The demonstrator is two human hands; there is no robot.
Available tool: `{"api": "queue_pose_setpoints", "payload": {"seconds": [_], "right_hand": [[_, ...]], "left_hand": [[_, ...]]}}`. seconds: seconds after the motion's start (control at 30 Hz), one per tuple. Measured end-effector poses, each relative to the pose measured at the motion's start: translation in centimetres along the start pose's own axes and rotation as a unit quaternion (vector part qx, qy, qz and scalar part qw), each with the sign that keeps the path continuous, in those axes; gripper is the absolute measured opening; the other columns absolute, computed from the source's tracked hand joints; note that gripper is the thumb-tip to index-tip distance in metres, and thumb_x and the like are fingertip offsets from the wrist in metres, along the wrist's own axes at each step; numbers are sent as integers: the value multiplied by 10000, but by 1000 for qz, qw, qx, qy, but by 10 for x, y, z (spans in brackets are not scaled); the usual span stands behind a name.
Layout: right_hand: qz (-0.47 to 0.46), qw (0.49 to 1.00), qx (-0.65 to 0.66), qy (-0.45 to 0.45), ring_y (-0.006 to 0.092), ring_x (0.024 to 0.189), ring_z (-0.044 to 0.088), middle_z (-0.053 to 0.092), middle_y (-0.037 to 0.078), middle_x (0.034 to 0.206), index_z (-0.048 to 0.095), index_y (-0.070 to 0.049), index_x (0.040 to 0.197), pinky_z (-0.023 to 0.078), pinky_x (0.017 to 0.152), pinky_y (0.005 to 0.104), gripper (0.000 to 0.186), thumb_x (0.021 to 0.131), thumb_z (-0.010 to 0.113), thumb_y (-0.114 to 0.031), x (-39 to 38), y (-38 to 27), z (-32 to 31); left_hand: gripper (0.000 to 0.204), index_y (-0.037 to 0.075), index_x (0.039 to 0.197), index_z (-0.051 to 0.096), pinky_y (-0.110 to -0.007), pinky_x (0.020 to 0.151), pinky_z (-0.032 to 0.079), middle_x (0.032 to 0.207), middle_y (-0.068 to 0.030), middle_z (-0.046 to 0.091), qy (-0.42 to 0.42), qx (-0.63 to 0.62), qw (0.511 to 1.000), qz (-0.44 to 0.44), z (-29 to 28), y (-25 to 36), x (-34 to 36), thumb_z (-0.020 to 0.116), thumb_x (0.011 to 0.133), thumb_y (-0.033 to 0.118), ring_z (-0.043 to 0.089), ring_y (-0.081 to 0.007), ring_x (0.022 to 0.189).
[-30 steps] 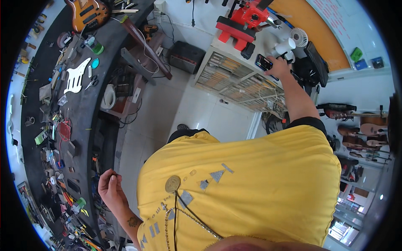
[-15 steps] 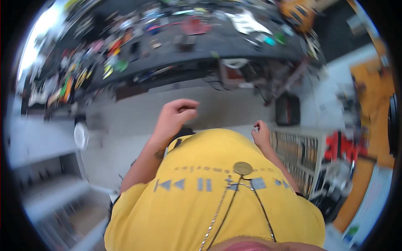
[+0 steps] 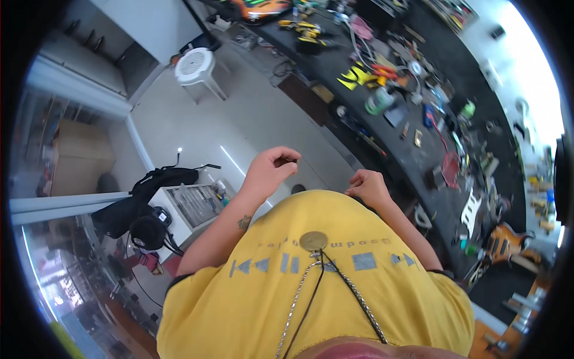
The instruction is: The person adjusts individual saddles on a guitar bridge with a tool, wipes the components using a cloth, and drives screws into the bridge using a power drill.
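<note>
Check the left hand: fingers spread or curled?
Curled: the left hand has thumb and fingers bent toward each other, with what looks like a small dark thing at their tips.

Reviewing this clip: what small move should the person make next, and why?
Probably bring the left hand across toward the black bench: it seems to pinch a small dark thing, too small to identify, out over the pale floor, where a slip might lose it.

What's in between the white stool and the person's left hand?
Pale, shiny floor lies between the white stool and the left hand, in the head view.
</note>
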State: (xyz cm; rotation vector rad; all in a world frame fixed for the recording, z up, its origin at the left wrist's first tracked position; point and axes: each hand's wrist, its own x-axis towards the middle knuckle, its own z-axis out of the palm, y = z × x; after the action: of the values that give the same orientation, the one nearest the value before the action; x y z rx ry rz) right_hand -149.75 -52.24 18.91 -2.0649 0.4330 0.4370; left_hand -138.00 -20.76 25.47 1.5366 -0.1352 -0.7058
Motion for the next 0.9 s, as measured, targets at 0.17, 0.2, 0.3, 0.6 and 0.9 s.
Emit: {"api": "queue_pose_setpoints", "payload": {"seconds": [0.17,0.2,0.3,0.6,0.9], "right_hand": [[-66,994,-66,-64,197,768,761,763,109,800,716,41,951,565,692,328,236,823,861,-93,131,-95,21],[-43,995,-24,-83,205,751,762,761,123,794,715,39,956,568,680,332,227,845,845,-110,158,-105,24],[-46,989,-78,-113,232,689,761,758,139,777,723,39,944,584,660,370,277,939,755,-236,226,-139,20],[282,861,-314,-285,266,666,743,732,107,687,763,-71,774,578,624,422,287,945,663,-279,393,-40,-42],[202,978,1,-57,268,684,741,737,109,714,764,-67,799,576,638,422,281,944,667,-288,530,-181,3]], "left_hand": [[237,-26,1171,721,-285,850,573,1030,-60,715,147,-92,984,35,-95,0,12,686,937,-10,695,-133,912],[233,-31,1164,719,-291,846,576,1039,-73,718,173,-118,977,36,-109,-2,19,681,935,-20,697,-143,908],[236,-40,1167,716,-297,831,578,1048,-86,720,237,-162,957,36,-139,1,44,673,935,-33,696,-151,891],[239,-35,1166,738,-275,778,564,1022,-74,724,312,-154,937,-25,-269,62,209,700,931,-9,691,-131,839],[237,-42,1168,720,-261,814,549,976,-57,711,217,-89,972,11,-410,180,401,700,933,-16,666,-113,860]]}}
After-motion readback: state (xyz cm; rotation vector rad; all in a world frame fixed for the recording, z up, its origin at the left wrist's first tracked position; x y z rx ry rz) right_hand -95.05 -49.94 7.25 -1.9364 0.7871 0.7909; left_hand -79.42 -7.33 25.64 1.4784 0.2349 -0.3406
